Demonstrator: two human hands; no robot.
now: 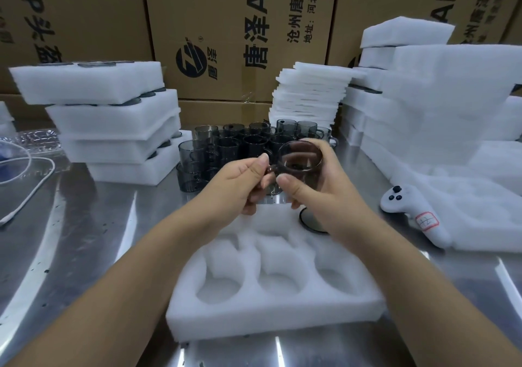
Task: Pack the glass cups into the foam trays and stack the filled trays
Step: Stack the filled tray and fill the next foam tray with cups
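Hidden or unclear: far row of pockets in the foam tray point(276, 304) mostly covered by both hands. Dark rim of a seated cup point(312, 223) visible in the tray's far right pocket, half masked by the right wrist. Three near pockets in full view, white foam at the bottom. Loose cups point(226, 146) crowded toward the far edge of the table point(84, 239), overlapping, number not countable. Stack of filled trays point(113, 121) near the far left corner, contents seen only as dark rims between layers. Thin foam sheets point(308, 95) piled beyond the cups. Foam pile point(423, 98) along the right edge, cut off by the frame. White controller point(406, 211) lying against that pile, label unreadable. Cable point(28, 186) at the left edge, both ends out of view. Cardboard boxes point(226, 27) behind the table, tops cut off.

Hands: glass cup point(299, 160) held upright above the far side of the tray, handle turned left. Left hand point(243, 180) with thumb and forefinger pinching the handle, other fingers curled beneath. Right hand point(319, 186) wrapped round the cup's body, thumb across the near wall. Both forearms reaching in from the near edge.
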